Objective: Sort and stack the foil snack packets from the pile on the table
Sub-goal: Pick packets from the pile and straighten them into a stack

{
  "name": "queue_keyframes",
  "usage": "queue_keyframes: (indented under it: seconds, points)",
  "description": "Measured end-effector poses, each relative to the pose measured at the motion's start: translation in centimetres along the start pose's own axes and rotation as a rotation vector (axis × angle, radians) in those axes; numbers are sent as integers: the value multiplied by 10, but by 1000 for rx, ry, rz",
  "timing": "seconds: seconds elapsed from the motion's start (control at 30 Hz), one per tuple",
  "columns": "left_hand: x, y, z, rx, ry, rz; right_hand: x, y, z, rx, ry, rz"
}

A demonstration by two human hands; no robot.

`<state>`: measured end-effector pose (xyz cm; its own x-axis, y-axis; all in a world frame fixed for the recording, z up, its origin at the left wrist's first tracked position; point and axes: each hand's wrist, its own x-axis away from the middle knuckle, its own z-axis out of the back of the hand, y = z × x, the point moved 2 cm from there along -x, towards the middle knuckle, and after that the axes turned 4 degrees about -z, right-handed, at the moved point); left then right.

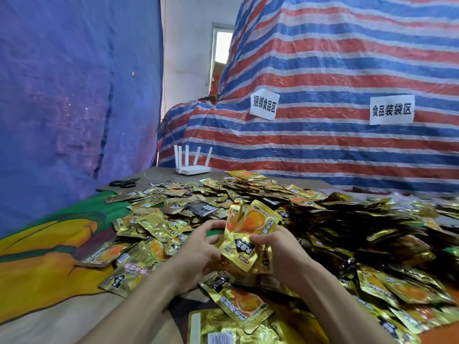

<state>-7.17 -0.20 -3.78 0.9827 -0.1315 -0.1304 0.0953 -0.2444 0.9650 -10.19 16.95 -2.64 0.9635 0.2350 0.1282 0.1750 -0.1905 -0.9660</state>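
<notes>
A big pile of gold foil snack packets with orange pictures covers the table from the middle to the right edge. Both hands meet just above the near side of the pile. My left hand and my right hand together grip a small bunch of gold packets, held upright and fanned, the top one tilting right. More packets lie loose under my wrists and to the left.
A green and orange printed cloth covers the table's left part. Black scissors and a white router sit at the far edge. A blue tarp hangs on the left; a striped tarp with two paper labels rises behind.
</notes>
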Motion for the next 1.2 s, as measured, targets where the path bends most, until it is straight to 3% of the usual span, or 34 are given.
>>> queue_keyframes:
  seconds: [0.13,0.4,0.53,0.63,0.73,0.9,1.03,1.2]
  points:
    - [-5,-1,3,1,76,-97,-4,1,-2,-46,5,30]
    - [5,2,-10,-332,-5,-139,7,10,-13,223,1,418]
    - [13,0,-27,-392,3,-231,9,17,-34,152,-3,550]
    - [10,-6,-28,-448,75,-284,11,21,-44,80,-29,543]
    - [8,-13,-19,-590,30,-291,10,23,-44,153,-8,523]
    - [4,-13,-11,-344,81,-348,7,22,-41,115,85,534]
    - [1,-7,-15,-334,8,-345,7,18,-40,-116,98,509]
    - [-3,-4,-13,-428,-5,-339,11,12,-40,-162,13,365]
